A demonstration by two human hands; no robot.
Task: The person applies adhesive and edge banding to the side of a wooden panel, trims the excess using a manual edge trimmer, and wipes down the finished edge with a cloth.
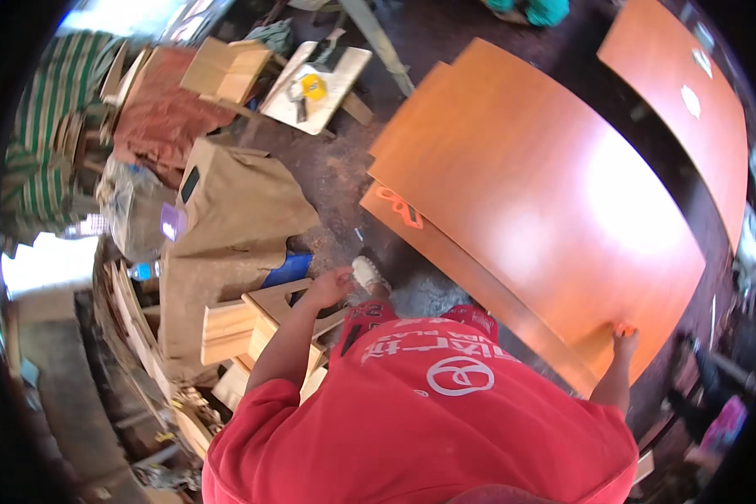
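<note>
My right hand (625, 347) is closed round a small orange object (624, 328) at the near right corner of a large glossy orange-brown wooden panel (512, 168). Its exact kind is hard to make out. My left hand (333, 287) hangs apart from the panel, beside my pale shoe (368, 274) and above a light wooden piece with a cut-out (279, 301). Its fingers look loosely bent, with nothing visible in them. An orange-handled tool (401, 207) lies on the left edge of the panel stack, out of reach of both hands.
Another panel (689, 101) stands at the far right. On my left a brown cloth (227, 227) covers a surface bearing a phone (191, 185) and a purple box (173, 222). Farther off, a small white-topped table (332, 92) carries a yellow item (313, 86). Wood scraps (197, 420) lie near left.
</note>
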